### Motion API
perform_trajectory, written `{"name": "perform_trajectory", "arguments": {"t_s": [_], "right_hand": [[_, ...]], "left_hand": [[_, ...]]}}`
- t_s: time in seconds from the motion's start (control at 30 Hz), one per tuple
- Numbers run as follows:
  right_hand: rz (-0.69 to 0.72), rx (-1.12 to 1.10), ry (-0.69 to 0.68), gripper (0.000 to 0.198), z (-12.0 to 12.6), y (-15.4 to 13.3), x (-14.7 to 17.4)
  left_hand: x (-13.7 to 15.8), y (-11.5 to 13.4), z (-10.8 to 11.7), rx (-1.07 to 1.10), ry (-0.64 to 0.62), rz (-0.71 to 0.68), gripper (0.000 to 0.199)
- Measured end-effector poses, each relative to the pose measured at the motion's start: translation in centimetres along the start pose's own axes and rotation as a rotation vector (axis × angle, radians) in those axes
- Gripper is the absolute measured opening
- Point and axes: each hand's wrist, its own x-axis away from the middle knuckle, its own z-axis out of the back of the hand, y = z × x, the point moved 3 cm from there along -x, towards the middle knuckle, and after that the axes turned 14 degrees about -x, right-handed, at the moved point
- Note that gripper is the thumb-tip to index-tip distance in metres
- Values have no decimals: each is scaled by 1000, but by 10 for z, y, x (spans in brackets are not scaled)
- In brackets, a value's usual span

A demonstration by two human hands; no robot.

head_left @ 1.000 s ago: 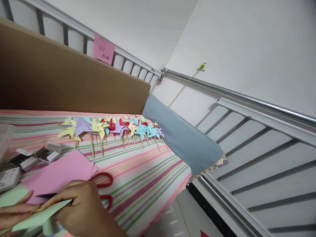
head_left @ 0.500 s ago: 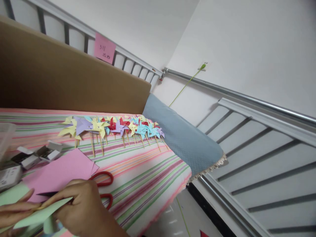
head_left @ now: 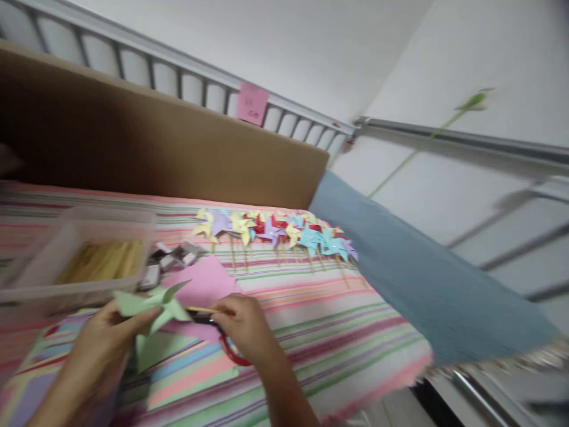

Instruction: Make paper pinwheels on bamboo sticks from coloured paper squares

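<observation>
The person's left hand (head_left: 106, 335) is bare, with a rounded thumb (head_left: 141, 322) in view; behind the hand, a bare wrist widens into a bare left forearm (head_left: 64, 382). The right hand (head_left: 243, 323) is bare too, fingers at its front, with a bare, smooth-contoured right forearm (head_left: 281, 376) behind it. Nails and finer skin details are too blurred to make out.

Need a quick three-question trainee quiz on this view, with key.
1. True or false: the left hand holds a purple pinwheel.
2. What colour are the handles of the scissors by the right hand? A) blue B) red C) yellow
3. Fill in: the clear plastic box holds ____.

Key: 1. False, it holds a green pinwheel. 2. B. 3. Sticks.
</observation>
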Motion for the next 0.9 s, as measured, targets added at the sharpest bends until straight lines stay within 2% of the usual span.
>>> {"name": "perform_trajectory", "arguments": {"t_s": [0.17,0.47,0.6,0.73,0.9], "right_hand": [[-15,49,-47,15,-6,8,-4],[-60,-21,-76,13,-28,18,-3],[-133,-168,-18,11,-27,25,-4],[-220,-276,39,11,-21,29,-4],[-336,-358,-41,11,-11,28,-4]], "left_hand": [[-7,3,7,264,-80,-40,38],[-4,-2,4,409,-76,41,40],[-2,6,5,365,-122,-16,42],[-3,9,14,225,-9,-139,56],[-12,3,21,-60,-9,-349,53]]}}
